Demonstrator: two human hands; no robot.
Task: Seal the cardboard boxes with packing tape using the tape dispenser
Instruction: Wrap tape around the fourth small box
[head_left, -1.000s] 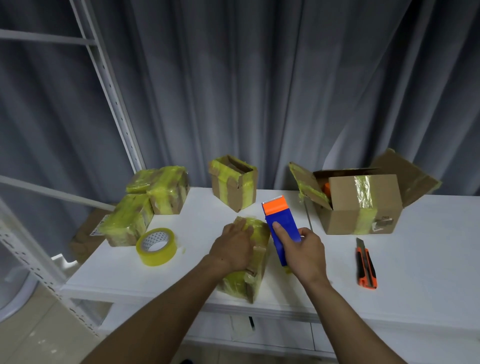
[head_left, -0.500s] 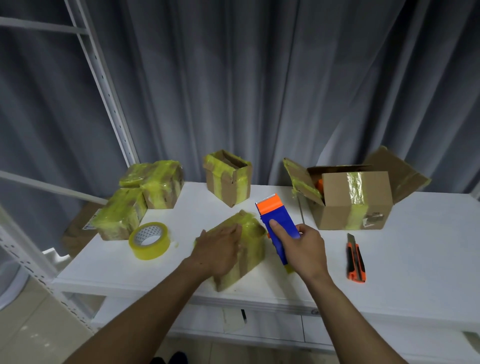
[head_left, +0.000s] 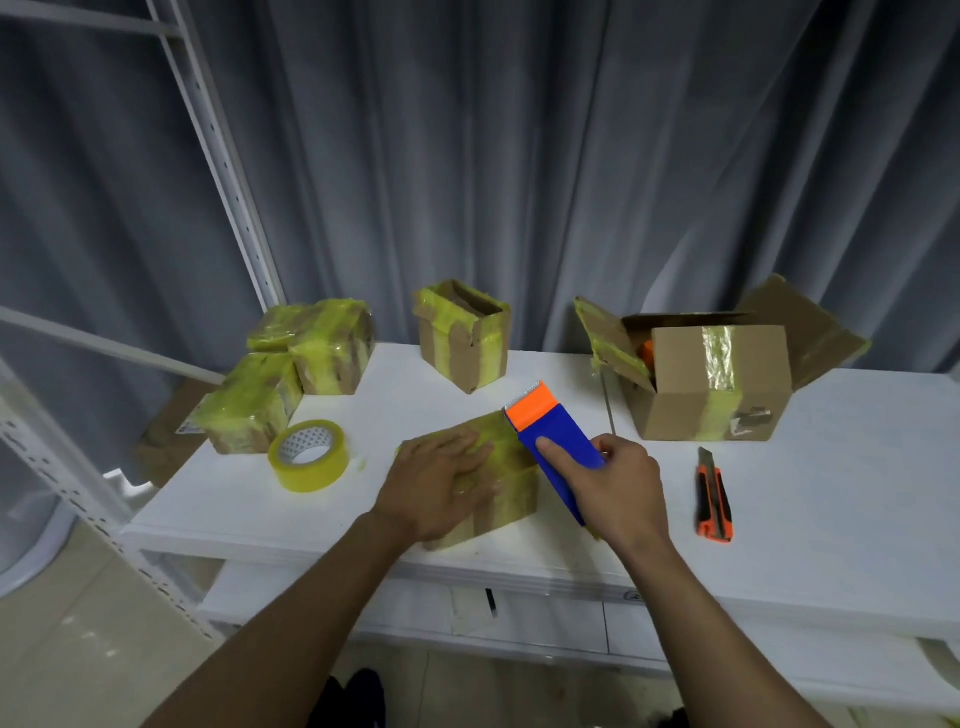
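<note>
A small cardboard box (head_left: 511, 491) wrapped in yellowish tape lies near the front edge of the white table (head_left: 831, 493). My left hand (head_left: 441, 483) rests flat on its top, fingers spread. My right hand (head_left: 618, 488) grips a blue tape dispenser (head_left: 558, 447) with an orange toothed head, index finger laid along its blue face. The dispenser leans against the box's right side, its head at the box's far top corner.
A roll of yellow tape (head_left: 307, 456) lies left of the box. Two taped boxes (head_left: 291, 374) sit at the back left, an open-topped one (head_left: 465, 335) at the back middle, a larger open carton (head_left: 717, 379) at the right. An orange utility knife (head_left: 714, 496) lies right of my hand.
The taped box has been turned from standing on edge to lying flat under my left hand, which now lies spread on it. The dispenser stayed against its right side.
</note>
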